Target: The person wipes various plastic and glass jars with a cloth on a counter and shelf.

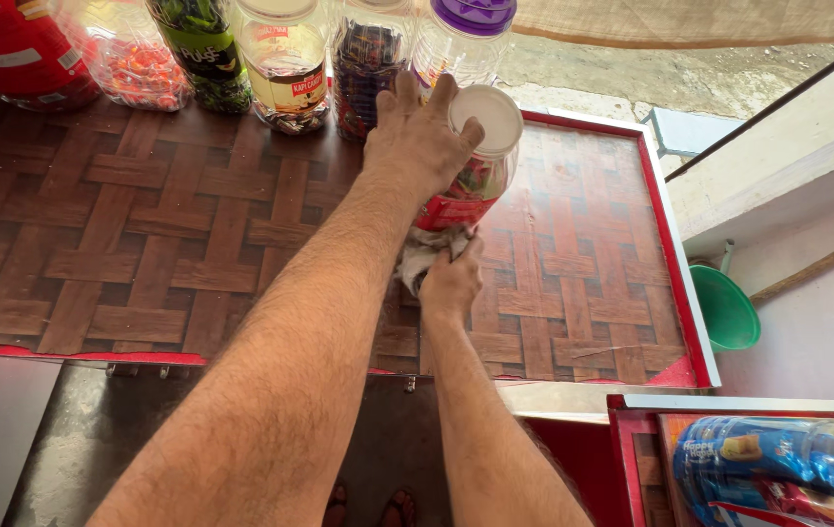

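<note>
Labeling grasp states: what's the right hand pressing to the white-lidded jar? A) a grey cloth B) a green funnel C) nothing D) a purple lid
A: the right hand holds a crumpled grey cloth against the base of the jar, while the left hand grips the jar near its lid.

Bare, hairy forearms; sandalled feet.

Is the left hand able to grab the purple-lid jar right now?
Probably not yet: the left hand is gripping the white-lidded jar. The purple-lid jar stands just behind, with nothing between.
</note>
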